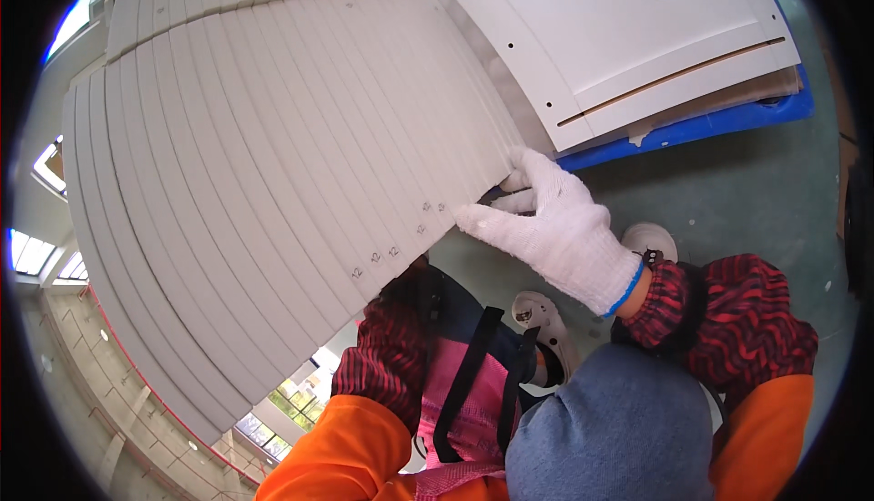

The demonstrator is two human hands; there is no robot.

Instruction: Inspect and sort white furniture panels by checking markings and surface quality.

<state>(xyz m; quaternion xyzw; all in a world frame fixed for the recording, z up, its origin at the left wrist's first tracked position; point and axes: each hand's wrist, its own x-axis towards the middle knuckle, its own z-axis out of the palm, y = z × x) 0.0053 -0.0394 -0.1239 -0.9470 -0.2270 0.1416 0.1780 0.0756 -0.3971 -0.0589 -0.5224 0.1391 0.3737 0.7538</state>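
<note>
Pale boards (273,155), packed side by side, spread from the upper left to the middle of the frame, and your right hand (564,228) is at their lower right corner. It wears a white knitted glove with a blue cuff; your thumb and fingers stand apart around that corner, touching it, though you cannot tell from this view whether they grip. Your left hand is hidden behind the boards, so what it holds cannot be told; only its red-and-black oversleeve (382,355) shows below their lower edge.

Close to your right glove, small handwritten marks (393,251) run along the ends of several boards. Below centre, you have pink cloth (464,401) with black straps (469,383), and beside it a rounded blue-grey fabric shape (610,428). Your orange sleeves (332,455) come in from the bottom. A white shoe (546,323) is on the green-grey floor (719,200).

At the upper right, a white framed panel (628,36) with a long slot and dark holes lies above a blue base (710,129). Bright windows (32,250) show at the far left.
</note>
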